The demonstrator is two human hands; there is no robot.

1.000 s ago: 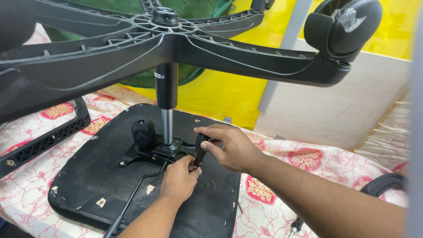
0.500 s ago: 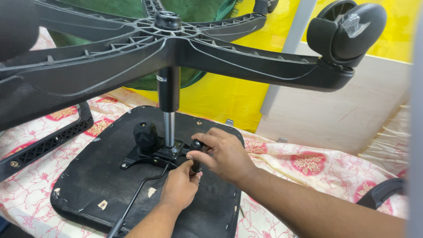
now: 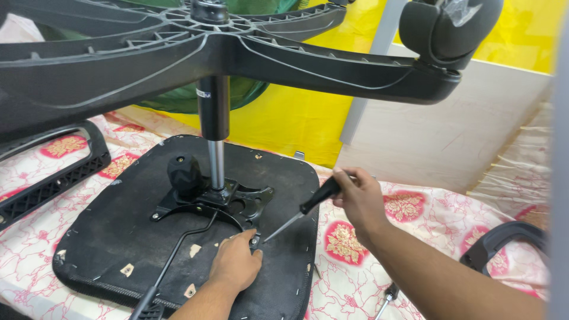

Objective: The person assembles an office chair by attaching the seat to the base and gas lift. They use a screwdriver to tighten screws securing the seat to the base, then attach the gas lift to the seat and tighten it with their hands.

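While our left hand lay flat on the upturned seat base, its fingers bent loosely and its fingertips pressed at the front corner of the black metal mounting plate, our right hand was closed in a firm fist around the black handle of a screwdriver. We held that tool up and to the right of the plate. Its long axis ran on a slant, handle high at the right, thin shaft dropping leftward, and the tip came down just beside our left fingertips, at or very near the plate's corner; whether it actually met a screw head we could not tell. So the fixing point lay down and to the left of our right hand, and directly ahead of our left, which was plainly the nearer of the two. Above the plate the gas cylinder stood upright and carried the star base overhead, with a caster at the far right. A round knob sat left of the cylinder. An armrest lay apart on the floral cloth.
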